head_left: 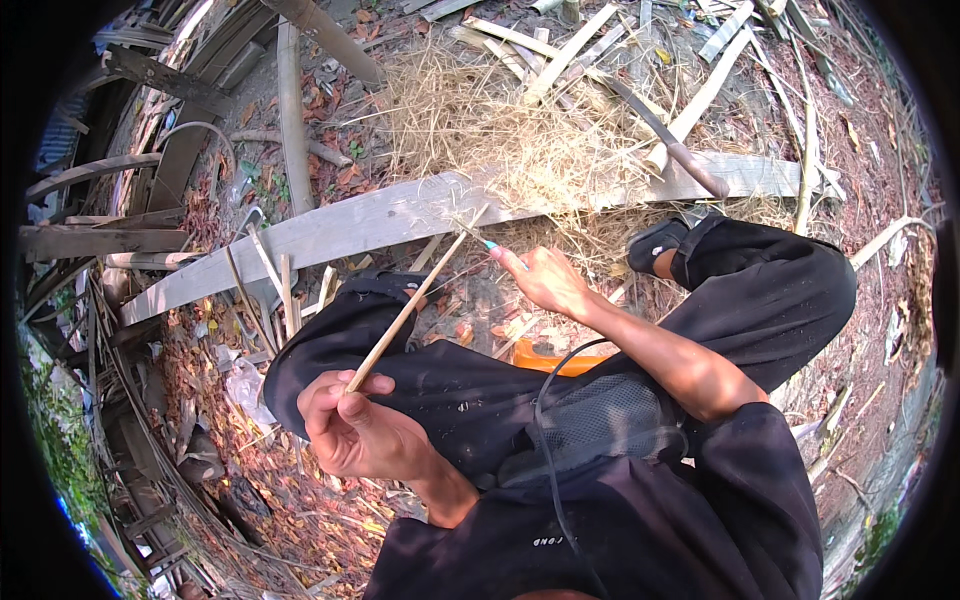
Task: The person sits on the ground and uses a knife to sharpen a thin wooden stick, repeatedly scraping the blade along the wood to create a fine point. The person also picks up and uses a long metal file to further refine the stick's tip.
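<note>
My left hand (362, 428) pinches the near end of a thin, pale bamboo stick (405, 312) between thumb and fingers. The stick slants up and away to the right, its far end over a long grey wooden plank (335, 222). In my right hand (548, 280), closed in a fist, is a small knife with a teal handle (488, 243). Its blade meets the stick near the far tip, where thin curled shavings stick out. Most of the knife's handle is hidden inside my fingers.
Pale shavings (450, 120) lie heaped beyond and over the plank. A machete (690, 165) with a wooden handle rests across the plank's right part. Split bamboo strips (570, 55) lie farther back. Something orange (550, 357) sits between my legs, beside a dark cable (545, 430).
</note>
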Demonstrator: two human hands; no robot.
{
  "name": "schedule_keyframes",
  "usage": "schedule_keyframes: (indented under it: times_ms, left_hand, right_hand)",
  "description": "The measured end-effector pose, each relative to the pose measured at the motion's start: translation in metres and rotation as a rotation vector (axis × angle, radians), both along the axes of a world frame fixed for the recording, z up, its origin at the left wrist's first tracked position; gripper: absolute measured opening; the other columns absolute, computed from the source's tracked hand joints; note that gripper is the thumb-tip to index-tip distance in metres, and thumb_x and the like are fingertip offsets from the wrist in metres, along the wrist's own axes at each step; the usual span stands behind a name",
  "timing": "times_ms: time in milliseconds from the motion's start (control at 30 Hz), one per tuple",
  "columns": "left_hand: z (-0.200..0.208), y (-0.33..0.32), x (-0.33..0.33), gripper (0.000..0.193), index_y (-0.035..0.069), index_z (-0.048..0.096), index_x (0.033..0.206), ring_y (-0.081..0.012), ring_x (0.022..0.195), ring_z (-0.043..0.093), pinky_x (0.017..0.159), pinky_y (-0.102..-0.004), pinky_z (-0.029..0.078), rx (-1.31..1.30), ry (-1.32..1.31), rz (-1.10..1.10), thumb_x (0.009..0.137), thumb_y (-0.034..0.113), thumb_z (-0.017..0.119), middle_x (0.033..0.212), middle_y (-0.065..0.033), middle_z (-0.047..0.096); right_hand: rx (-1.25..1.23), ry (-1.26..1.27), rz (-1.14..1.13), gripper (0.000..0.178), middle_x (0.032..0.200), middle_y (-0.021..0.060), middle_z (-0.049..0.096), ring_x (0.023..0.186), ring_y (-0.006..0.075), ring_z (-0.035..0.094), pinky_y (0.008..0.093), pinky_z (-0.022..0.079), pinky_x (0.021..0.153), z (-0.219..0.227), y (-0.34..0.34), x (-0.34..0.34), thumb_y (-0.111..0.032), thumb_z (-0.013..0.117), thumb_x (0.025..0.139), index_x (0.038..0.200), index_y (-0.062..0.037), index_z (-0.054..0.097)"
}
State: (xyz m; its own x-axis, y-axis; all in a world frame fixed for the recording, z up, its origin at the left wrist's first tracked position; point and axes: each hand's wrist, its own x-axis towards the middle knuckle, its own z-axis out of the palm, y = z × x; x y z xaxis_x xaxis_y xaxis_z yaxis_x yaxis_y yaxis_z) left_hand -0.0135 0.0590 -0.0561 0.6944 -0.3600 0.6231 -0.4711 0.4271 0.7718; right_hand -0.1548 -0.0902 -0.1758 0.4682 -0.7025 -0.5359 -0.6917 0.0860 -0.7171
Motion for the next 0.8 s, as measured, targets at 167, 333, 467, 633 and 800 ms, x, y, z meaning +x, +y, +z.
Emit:
schedule_keyframes:
  times_ms: [167,333,467,633,800]
  left_hand:
    - [-0.001,0.002,0.005,0.020,-0.003,0.055,0.092,-0.0143,0.057,0.051,0.052,-0.0236,0.043,0.016,0.065,0.162,0.094,0.016,0.062,0.079,-0.0103,0.052]
    - [-0.002,0.000,0.001,0.022,-0.003,0.054,0.092,-0.0142,0.058,0.050,0.053,-0.0241,0.043,0.046,0.050,0.167,0.095,0.018,0.061,0.078,-0.0100,0.052]
    - [0.002,-0.001,0.003,0.024,-0.003,0.053,0.091,-0.0135,0.058,0.048,0.054,-0.0249,0.041,0.029,0.096,0.205,0.096,0.020,0.060,0.075,-0.0098,0.052]
    - [0.001,0.001,0.000,0.026,-0.002,0.051,0.088,-0.0132,0.058,0.048,0.053,-0.0244,0.040,0.065,0.048,0.155,0.096,0.021,0.059,0.072,-0.0093,0.050]
    - [-0.001,0.002,0.002,0.025,-0.002,0.051,0.088,-0.0135,0.059,0.048,0.052,-0.0238,0.038,0.058,0.023,0.235,0.096,0.020,0.059,0.072,-0.0091,0.049]
  right_hand:
    - [-0.130,-0.286,0.069,0.077,0.042,0.0127,0.035,0.041,0.0230,0.038,0.0448,0.038,0.049,0.009,0.018,0.013,-0.061,0.041,0.095,0.050,0.0009,0.042]
    - [-0.065,-0.065,-0.013,0.084,0.056,0.0267,0.055,0.063,0.0412,0.061,0.0487,0.047,0.063,-0.023,-0.007,0.009,-0.069,0.036,0.091,0.055,0.0044,0.056]
    - [-0.101,-0.029,0.062,0.089,0.057,0.0293,0.055,0.063,0.0429,0.061,0.0504,0.047,0.064,-0.020,-0.011,0.016,-0.073,0.034,0.089,0.054,0.0069,0.054]
    - [-0.157,-0.001,-0.057,0.085,0.060,0.0275,0.059,0.065,0.0390,0.064,0.0473,0.049,0.064,-0.058,-0.011,0.007,-0.071,0.038,0.089,0.059,0.0051,0.061]
    - [-0.059,0.033,-0.067,0.082,0.066,0.0269,0.062,0.066,0.0382,0.063,0.0480,0.048,0.065,-0.059,-0.023,-0.008,-0.067,0.038,0.091,0.063,0.0051,0.064]
